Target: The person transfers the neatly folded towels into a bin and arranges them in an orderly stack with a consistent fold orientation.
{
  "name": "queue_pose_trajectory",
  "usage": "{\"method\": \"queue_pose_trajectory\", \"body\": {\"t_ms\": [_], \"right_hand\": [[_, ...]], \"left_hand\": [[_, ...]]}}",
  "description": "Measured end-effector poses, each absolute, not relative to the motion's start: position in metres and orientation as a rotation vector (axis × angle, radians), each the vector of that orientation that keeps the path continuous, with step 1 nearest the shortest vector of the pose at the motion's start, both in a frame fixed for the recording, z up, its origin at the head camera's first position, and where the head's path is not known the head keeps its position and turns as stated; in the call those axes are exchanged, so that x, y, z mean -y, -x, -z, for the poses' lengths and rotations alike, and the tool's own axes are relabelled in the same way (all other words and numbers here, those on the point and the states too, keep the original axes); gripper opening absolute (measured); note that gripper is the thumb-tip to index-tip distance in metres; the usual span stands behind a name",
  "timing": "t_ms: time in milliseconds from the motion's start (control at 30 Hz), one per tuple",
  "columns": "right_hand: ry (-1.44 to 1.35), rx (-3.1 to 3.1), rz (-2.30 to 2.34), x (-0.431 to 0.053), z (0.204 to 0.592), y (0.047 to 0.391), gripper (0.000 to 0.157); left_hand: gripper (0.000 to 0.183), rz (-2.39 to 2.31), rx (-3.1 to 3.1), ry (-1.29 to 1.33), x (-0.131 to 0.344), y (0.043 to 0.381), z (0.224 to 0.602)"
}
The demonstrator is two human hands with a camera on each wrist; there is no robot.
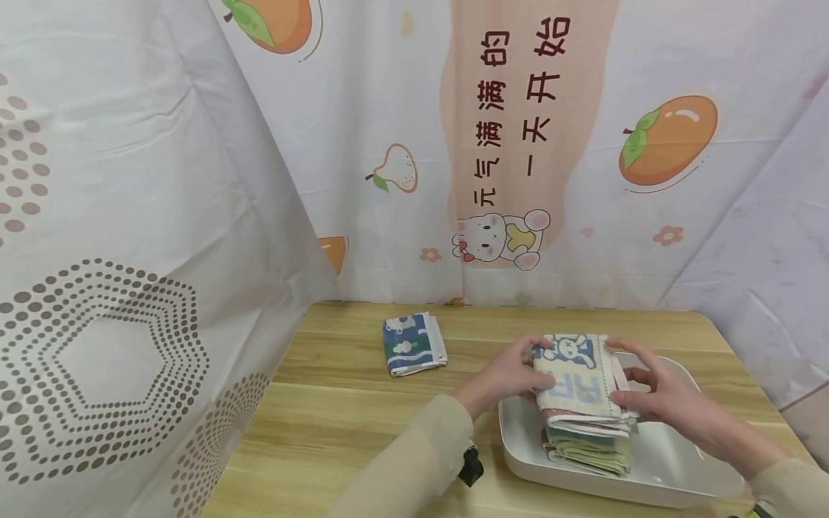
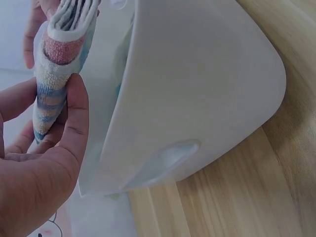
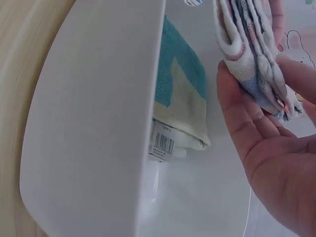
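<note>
The head view showed the left hand [image 1: 508,374] and the right hand [image 1: 657,388] gripping opposite sides of a folded cream-and-blue terry towel [image 1: 576,385], fingers and thumbs curled closely about its edges. It was held above an oblong white plastic bin [image 1: 667,453], in which a folded teal-and-pale-yellow towel [image 3: 182,84] lay. A folded blue-and-green patterned towel [image 1: 411,345] rested apart, leftward on the wood-grain table [image 1: 337,432].

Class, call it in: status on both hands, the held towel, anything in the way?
Left hand, right hand: gripping opposite sides of the folded towel. Towel held above the white bin. Inside, a teal-and-cream towel; nothing seen blocking.
</note>
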State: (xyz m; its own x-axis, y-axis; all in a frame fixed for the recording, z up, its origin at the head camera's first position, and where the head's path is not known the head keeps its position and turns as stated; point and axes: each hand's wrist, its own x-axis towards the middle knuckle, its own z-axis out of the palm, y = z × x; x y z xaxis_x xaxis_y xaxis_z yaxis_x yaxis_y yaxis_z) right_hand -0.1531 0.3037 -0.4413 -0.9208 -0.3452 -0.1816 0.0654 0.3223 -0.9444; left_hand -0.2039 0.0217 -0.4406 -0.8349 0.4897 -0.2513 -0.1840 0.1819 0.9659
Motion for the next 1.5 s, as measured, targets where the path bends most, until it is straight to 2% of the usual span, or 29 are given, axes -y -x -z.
{"method": "queue_pose_trajectory", "body": {"t_ms": [267, 533, 867, 1267, 1500], "right_hand": [[0.299, -2.388, 1.46, -0.306, 0.443, 0.15, 0.071], [0.389, -2.353, 1.478, -0.31, 0.45, 0.148, 0.065], [0.321, -2.325, 1.447, -0.312, 0.457, 0.148, 0.059], [0.304, -2.363, 1.386, -0.315, 0.468, 0.149, 0.065], [0.319, -2.309, 1.411, -0.316, 0.473, 0.149, 0.066]], "left_hand": [[0.049, -1.661, -1.996, -0.303, -0.028, 0.202, 0.443], [0.049, -1.628, -1.987, -0.252, -0.034, 0.201, 0.447], [0.056, -1.501, -2.06, -0.273, -0.04, 0.199, 0.452], [0.071, -1.358, -2.129, -0.332, -0.051, 0.197, 0.462], [0.072, -1.229, -2.217, -0.381, -0.054, 0.193, 0.463]]}}
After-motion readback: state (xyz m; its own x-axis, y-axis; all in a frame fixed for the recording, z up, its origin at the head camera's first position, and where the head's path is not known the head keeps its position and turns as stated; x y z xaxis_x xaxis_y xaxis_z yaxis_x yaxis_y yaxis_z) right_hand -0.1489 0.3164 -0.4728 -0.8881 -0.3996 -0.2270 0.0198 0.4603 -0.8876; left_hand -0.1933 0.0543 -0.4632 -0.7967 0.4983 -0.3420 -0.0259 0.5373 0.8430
